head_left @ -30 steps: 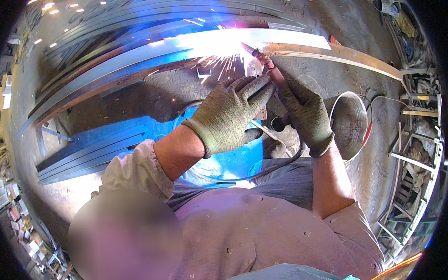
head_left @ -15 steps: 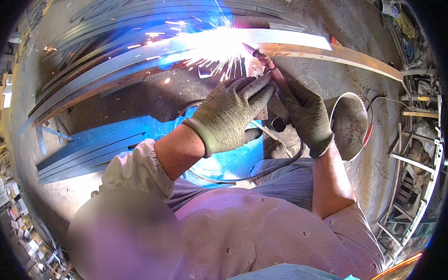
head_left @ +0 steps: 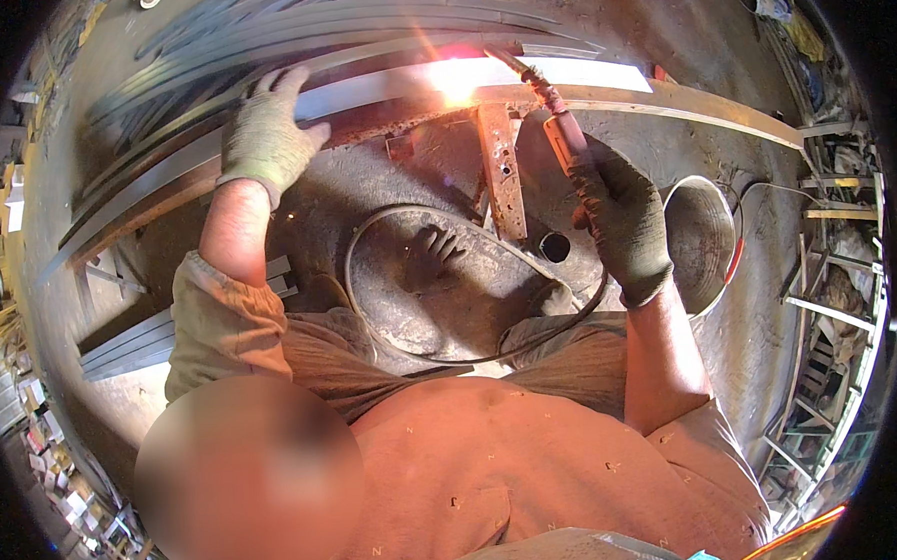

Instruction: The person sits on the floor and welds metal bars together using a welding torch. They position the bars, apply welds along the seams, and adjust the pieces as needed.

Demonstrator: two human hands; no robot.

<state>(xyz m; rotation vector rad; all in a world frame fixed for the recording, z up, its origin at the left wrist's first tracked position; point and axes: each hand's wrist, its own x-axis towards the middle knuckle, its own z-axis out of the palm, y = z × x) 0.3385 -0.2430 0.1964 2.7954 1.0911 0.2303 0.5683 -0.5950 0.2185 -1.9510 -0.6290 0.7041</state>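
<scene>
A welding torch point(head_left: 565, 140) is gripped in my gloved right hand point(head_left: 621, 217), its nozzle angled up and left over the metal bar. Just left of the nozzle, a spot on the light metal bar point(head_left: 590, 72) glows bright orange-white. My gloved left hand point(head_left: 267, 133) is over the left stretch of the bar, fingers spread and holding nothing; whether it touches the metal I cannot tell. The bar lies along a rusty steel beam point(head_left: 706, 104). From below the beam, a rusty perforated upright point(head_left: 502, 173) comes down toward me. A dark cable point(head_left: 352, 249) loops beneath my hands.
Several long metal bars point(head_left: 357, 24) lie beyond the beam. A metal bucket point(head_left: 702, 239) stands right of my right hand. Grey metal lengths point(head_left: 136, 344) lie low at the left. A metal frame rack point(head_left: 841, 333) runs along the right side, with scrap around it.
The blue-white arc and flying sparks have given way to a glowing spot. My left hand has left the torch and moved left to the bar. The torch is slightly farther up.
</scene>
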